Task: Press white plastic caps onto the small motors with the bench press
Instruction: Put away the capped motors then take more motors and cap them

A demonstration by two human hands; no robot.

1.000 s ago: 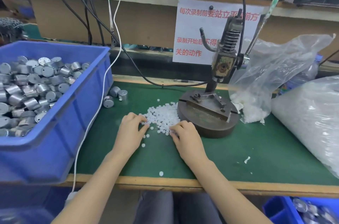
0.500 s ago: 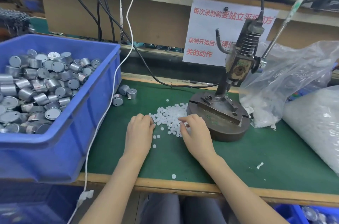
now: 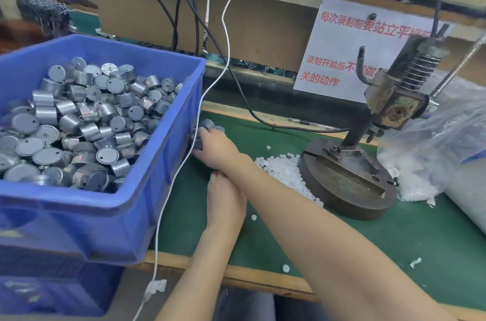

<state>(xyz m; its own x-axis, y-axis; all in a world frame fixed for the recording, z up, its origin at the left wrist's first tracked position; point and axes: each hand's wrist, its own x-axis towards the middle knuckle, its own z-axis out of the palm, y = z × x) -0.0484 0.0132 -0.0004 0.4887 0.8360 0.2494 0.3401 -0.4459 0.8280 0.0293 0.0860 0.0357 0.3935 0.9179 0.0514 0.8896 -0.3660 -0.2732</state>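
Leaving the caps (image 3: 284, 173), right hand (image 3: 218, 149) crosses to the loose motors (image 3: 210, 124), presumably fetching one (grip unclear, left hand's (image 3: 226, 205) too).

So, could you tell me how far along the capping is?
Nothing looks done: the press base is bare, no capped motor visible. In hand: the right hand is at the loose motors beside the blue bin. Left: all pressing; the cap pile waits.

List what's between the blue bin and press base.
Head view: left hand, right hand at loose motors by the blue bin, then white cap pile against the press base.
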